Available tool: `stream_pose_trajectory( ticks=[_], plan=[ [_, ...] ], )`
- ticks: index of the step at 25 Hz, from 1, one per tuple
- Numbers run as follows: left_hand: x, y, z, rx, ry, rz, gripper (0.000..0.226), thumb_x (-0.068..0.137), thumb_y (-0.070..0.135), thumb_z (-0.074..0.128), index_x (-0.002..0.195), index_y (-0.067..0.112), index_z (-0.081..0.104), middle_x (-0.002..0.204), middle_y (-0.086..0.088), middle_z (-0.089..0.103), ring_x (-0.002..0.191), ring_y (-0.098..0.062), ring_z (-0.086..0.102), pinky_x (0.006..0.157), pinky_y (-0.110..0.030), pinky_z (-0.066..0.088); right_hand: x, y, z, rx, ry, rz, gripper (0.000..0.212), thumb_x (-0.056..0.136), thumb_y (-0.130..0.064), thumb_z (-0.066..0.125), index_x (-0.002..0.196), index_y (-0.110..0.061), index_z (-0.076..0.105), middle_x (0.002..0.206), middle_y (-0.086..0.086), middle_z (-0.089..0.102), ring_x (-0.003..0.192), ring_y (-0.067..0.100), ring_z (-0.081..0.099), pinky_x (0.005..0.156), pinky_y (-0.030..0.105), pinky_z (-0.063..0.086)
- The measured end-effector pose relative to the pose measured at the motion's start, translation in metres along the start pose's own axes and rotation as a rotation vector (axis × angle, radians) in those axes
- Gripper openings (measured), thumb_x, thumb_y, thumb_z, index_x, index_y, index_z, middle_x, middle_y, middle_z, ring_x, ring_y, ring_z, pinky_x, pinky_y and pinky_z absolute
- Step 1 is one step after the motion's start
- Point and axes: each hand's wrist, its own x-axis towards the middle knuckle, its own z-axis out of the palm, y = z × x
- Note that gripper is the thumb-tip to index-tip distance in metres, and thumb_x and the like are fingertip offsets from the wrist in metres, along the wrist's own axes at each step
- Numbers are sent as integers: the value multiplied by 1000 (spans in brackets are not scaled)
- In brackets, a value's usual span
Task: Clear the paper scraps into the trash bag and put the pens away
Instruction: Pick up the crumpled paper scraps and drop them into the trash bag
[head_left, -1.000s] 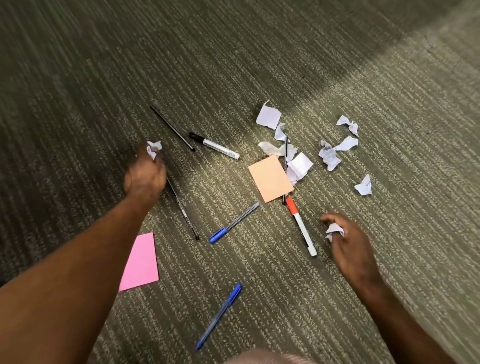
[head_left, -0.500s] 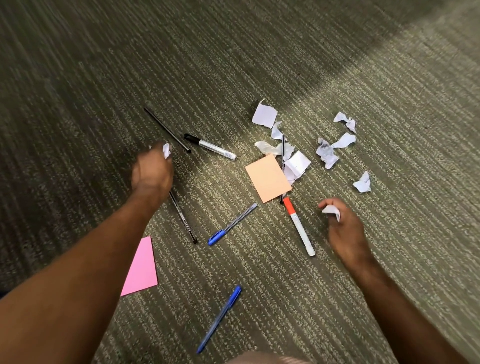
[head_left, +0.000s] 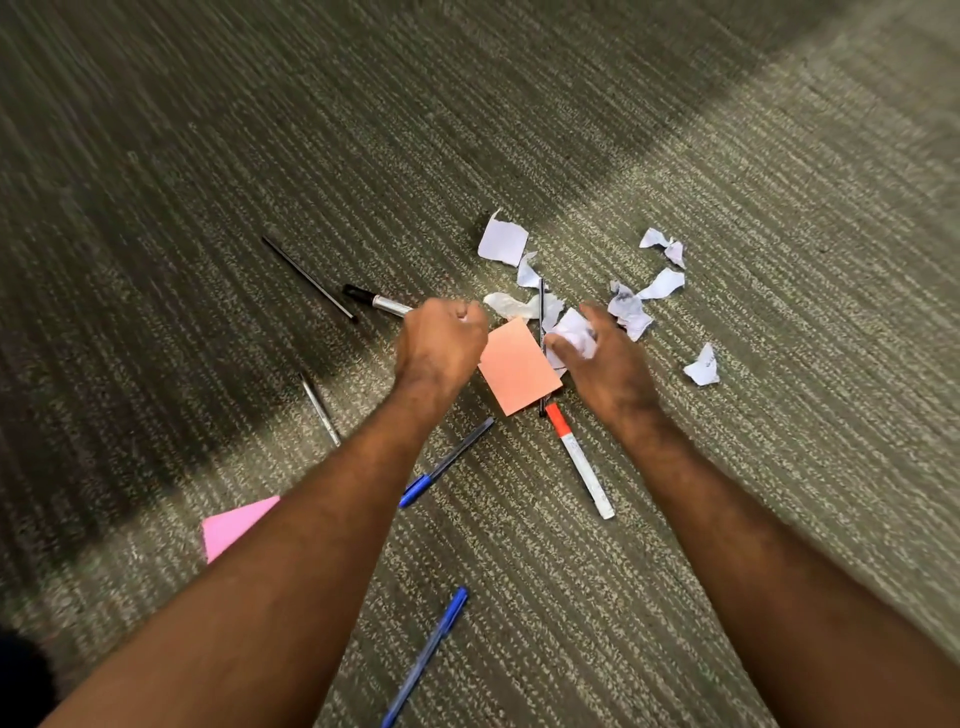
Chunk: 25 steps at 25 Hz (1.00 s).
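**Scraps gathered in both fists, more left on the carpet**

Head view: hands meet over the middle of the litter. The left hand (head_left: 441, 340) is curled into a fist, its grip closed, with a sliver of white at the knuckles that I judge to be a paper scrap; how much it holds is hidden. The right hand (head_left: 602, 358) has its grip clamped on a crumpled white scrap (head_left: 574, 332), fingers wrapped loosely around it.

Between the two grips lies an orange note (head_left: 517, 371) flat on the carpet (head_left: 779, 467). Just beyond the right grip sit the loose scraps: a flat torn piece (head_left: 501, 241), a crumpled cluster (head_left: 631, 312) and a small wad (head_left: 702, 366) out to its right. Pens lie scattered: a red-capped marker (head_left: 579, 460) below the right grip, a blue pen (head_left: 447, 462) below the left, a black-capped marker (head_left: 376, 300) beside the left grip, and another blue pen (head_left: 426, 654) near the forearms. A pink note (head_left: 234, 525) peeks from under the left forearm. No trash bag is in view.

To do this step well, I judge it best to keep both fists tight so nothing drops, sweep the nearest scraps into the right palm with free fingertips, and leave the thin pen (head_left: 542, 312) lying among the papers out of the handful. Light scraps may slip or blow away.
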Motion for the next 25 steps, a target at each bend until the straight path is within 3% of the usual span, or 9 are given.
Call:
stream_pose_trajectory(
  ticks=[3, 5, 8, 10, 14, 18, 21, 23, 25],
  plan=[
    [7, 6, 16, 59, 20, 60, 24, 100, 23, 59, 78, 29, 50, 79, 6, 58, 68, -8, 57, 52, -25, 46, 1, 3, 5, -75, -12, -42, 68, 94, -44, 69, 152, -28, 40, 149, 4, 55, 129, 27, 59, 104, 43, 46],
    [13, 7, 23, 63, 6, 68, 8, 100, 22, 60, 106, 26, 57, 88, 8, 59, 74, -12, 59, 54, -26, 47, 2, 6, 6, -118, -1, -65, 60, 97, -39, 66, 150, -24, 43, 147, 6, 56, 128, 29, 59, 104, 44, 47],
    [20, 8, 29, 142, -63, 91, 40, 98, 27, 65, 137, 27, 56, 106, 1, 65, 84, -17, 60, 56, -26, 44, 0, 7, 4, -138, 6, -72, 50, 101, -31, 61, 148, -20, 47, 146, 7, 56, 129, 28, 59, 104, 41, 48],
    [24, 6, 34, 177, -58, 85, 41, 96, 28, 68, 136, 23, 59, 112, -7, 68, 80, -13, 59, 56, -25, 44, -2, 11, 1, -128, -9, -61, 49, 102, -30, 59, 147, -18, 47, 147, 7, 54, 130, 27, 57, 103, 38, 46],
    [29, 7, 38, 103, -22, 85, 33, 96, 30, 68, 127, 19, 66, 107, 1, 64, 80, -13, 59, 54, -24, 43, -12, 25, -10, 22, 6, 50, 57, 102, -41, 57, 150, -14, 44, 152, 13, 42, 124, 28, 59, 96, 38, 55],
    [31, 16, 37, -65, 25, 103, 6, 91, 22, 69, 89, 23, 64, 87, 2, 63, 70, -17, 66, 40, -15, 44, -19, 31, -11, 56, 35, 84, 56, 100, -41, 61, 146, -12, 48, 154, 17, 41, 123, 29, 59, 96, 38, 57],
    [29, 25, 36, -245, 22, 8, 28, 91, 13, 69, 119, 13, 66, 92, -6, 68, 44, -12, 64, 36, -21, 49, -20, 22, -11, 123, 48, 11, 28, 100, -17, 61, 128, -21, 57, 141, 17, 57, 100, 18, 62, 66, 26, 58],
    [31, 24, 35, -228, 35, 18, 11, 91, 11, 68, 99, 17, 65, 93, -10, 70, 41, -10, 59, 37, -26, 51, -20, 15, -10, 108, 5, -38, 48, 100, -6, 59, 141, -31, 52, 153, 9, 50, 117, 22, 61, 84, 30, 58],
    [31, 23, 33, -186, 50, 49, 12, 94, 12, 65, 95, 19, 56, 95, -7, 67, 60, -13, 62, 45, -29, 55, -17, 6, -10, 7, -68, -60, 60, 100, -13, 62, 151, -37, 42, 157, 4, 46, 129, 25, 56, 100, 37, 50]
  ],
)
